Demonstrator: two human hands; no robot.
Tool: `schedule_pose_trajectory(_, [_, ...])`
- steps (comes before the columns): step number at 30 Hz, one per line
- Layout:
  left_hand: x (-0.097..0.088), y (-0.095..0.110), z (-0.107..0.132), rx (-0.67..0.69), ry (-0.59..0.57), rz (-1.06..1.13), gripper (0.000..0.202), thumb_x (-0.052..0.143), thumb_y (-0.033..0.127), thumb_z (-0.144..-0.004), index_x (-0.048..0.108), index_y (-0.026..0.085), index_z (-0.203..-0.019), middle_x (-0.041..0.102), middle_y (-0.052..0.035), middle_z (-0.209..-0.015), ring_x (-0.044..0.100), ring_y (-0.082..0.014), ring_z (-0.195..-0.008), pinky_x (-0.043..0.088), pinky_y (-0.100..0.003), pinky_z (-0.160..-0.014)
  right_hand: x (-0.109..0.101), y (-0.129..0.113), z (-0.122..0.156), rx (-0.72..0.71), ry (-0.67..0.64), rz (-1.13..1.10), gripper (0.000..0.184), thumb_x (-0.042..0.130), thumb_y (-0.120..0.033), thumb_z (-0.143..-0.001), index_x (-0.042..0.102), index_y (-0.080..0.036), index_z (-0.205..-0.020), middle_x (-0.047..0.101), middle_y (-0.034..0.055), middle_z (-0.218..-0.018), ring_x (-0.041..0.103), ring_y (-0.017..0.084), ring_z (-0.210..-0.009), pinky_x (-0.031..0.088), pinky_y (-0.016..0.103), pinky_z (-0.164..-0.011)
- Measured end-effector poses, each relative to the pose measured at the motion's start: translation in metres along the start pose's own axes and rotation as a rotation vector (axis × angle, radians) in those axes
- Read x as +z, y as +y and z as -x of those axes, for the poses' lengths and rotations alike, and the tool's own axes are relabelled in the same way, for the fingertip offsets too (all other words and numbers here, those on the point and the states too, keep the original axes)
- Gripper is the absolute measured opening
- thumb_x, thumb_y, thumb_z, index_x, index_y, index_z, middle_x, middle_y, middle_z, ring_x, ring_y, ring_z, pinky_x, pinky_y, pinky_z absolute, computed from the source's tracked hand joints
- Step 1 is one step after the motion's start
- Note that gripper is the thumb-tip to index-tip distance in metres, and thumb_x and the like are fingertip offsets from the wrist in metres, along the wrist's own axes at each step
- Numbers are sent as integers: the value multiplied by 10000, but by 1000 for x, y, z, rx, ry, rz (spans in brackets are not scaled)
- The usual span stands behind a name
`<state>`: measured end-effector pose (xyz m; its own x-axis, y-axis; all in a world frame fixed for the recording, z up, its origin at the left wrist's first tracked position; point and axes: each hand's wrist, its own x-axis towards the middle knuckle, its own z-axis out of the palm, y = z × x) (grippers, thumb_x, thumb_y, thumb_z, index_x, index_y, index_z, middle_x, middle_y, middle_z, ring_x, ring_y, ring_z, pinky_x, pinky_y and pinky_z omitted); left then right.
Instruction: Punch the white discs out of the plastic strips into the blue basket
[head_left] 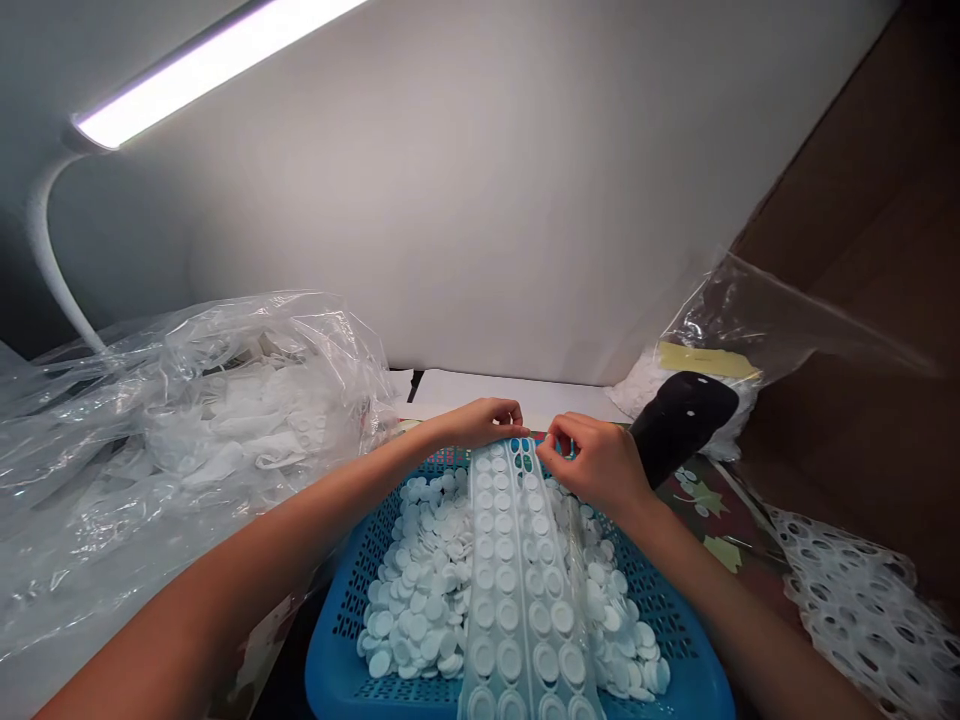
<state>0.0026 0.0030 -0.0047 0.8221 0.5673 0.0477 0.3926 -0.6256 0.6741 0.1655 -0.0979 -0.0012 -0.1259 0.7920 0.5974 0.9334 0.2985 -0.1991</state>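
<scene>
A long clear strip of round white pads [521, 590] runs up from the front of a blue plastic mesh basket [334, 650]. My left hand [480, 423] pinches the strip's top end at its left side. My right hand [589, 462] pinches the same end just to the right, fingertips close to my left hand's. Beneath the strip, many loose white discs [416, 590] lie heaped in the basket. The strip hides the middle of the heap.
A crumpled clear plastic bag [187, 430] of white material lies to the left. Behind my right hand are a black object [679, 425] and a bag with a yellow label [709, 362]. A holed white sheet [862, 620] lies at right, below brown cardboard [847, 250].
</scene>
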Motion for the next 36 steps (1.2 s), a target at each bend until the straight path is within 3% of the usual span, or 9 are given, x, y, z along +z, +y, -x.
schedule_pose_trajectory(6, [0,-1,1,60,50,-11,263,433,420,-780,491,164,-770,495,17,-687,401,-83,-609,312,-203,-540,-3,-3,2,-76,-150,-117,195,444,-220,-702,402,-167,-519,422,-42,-477,323,74,-454,226,216,-489])
schedule_pose_trajectory(11, [2,1,4,55,105,-24,243,427,410,-793,480,174,-774,515,16,-695,396,-75,-574,311,-209,-530,-7,-6,1,-310,-489,-290,80,462,-215,-670,393,-192,-635,420,-43,-580,347,87,-520,254,199,-497])
schedule_pose_trajectory(13, [3,3,6,43,139,-45,230,416,399,-804,474,178,-776,522,13,-692,403,-76,-564,309,-214,-527,-8,-8,1,-327,-540,-294,99,477,-228,-665,383,-199,-656,424,-42,-608,345,90,-534,256,199,-494])
schedule_pose_trajectory(20, [6,3,7,24,248,-74,215,404,385,-817,448,178,-778,511,20,-640,409,-84,-549,311,-219,-519,-7,-9,2,-316,-454,-209,98,470,-232,-714,389,-199,-670,432,-49,-609,340,81,-515,256,204,-502])
schedule_pose_trajectory(25, [7,1,6,13,274,-66,216,406,384,-817,434,172,-780,487,28,-608,394,-81,-529,299,-214,-504,-4,-7,3,-349,-345,-151,29,481,-210,-724,494,-189,-740,521,-19,-681,444,96,-584,287,209,-543])
schedule_pose_trajectory(29, [7,2,6,12,267,-80,221,403,390,-815,432,175,-774,484,27,-614,393,-83,-528,298,-215,-501,-1,-2,2,-339,-252,-131,88,452,-171,-744,532,-184,-710,539,-16,-659,455,93,-577,300,208,-552])
schedule_pose_trajectory(32, [6,2,6,15,245,-85,216,410,385,-812,437,174,-774,501,19,-636,415,-88,-551,306,-217,-514,-2,2,1,-232,-191,-122,80,456,-174,-746,518,-186,-697,535,-23,-667,415,83,-533,297,211,-538])
schedule_pose_trajectory(36, [7,2,6,-7,236,-82,208,412,375,-814,443,173,-778,513,11,-652,427,-90,-566,311,-221,-522,-5,1,0,-227,-233,-253,46,463,-174,-722,495,-188,-691,512,-25,-658,397,85,-534,308,210,-540])
